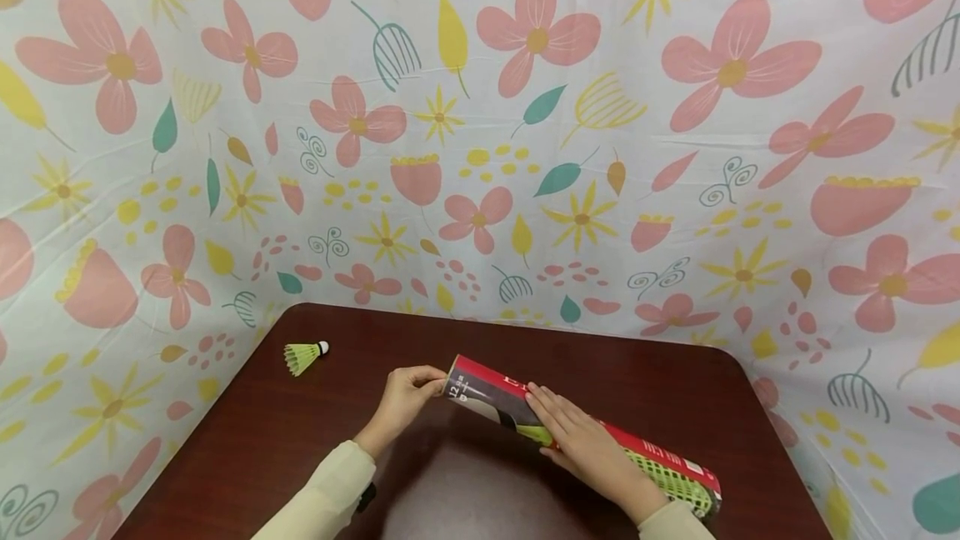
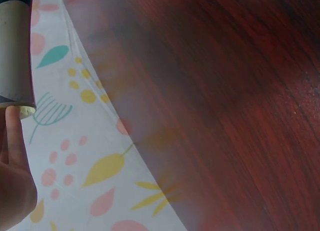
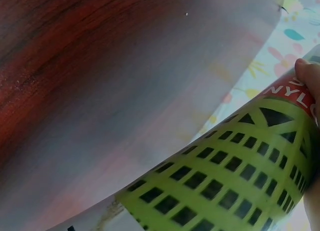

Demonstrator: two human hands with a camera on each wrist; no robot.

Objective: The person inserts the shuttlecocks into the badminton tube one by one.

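Observation:
A long shuttlecock tube (image 1: pixel 495 397), red, grey and green with printed lettering, slants over the table's right half. My right hand (image 1: pixel 588 444) holds it around the middle, fingers across the top and thumb on the near side. In the right wrist view the tube's green grid print (image 3: pixel 215 181) fills the lower right. My left hand (image 1: pixel 408 398) is at the tube's upper left end, with its fingertips at the mouth. One finger (image 2: pixel 16 141) reaches straight up to the pale rim in the left wrist view; its tip is hidden there, so I cannot tell whether it pinches anything.
A yellow-green shuttlecock (image 1: pixel 303 357) with a white cork lies on its side at the table's far left. The dark red-brown table (image 1: pixel 360 332) has rounded far corners. Behind it and at both sides hangs a white floral cloth (image 1: pixel 480 148).

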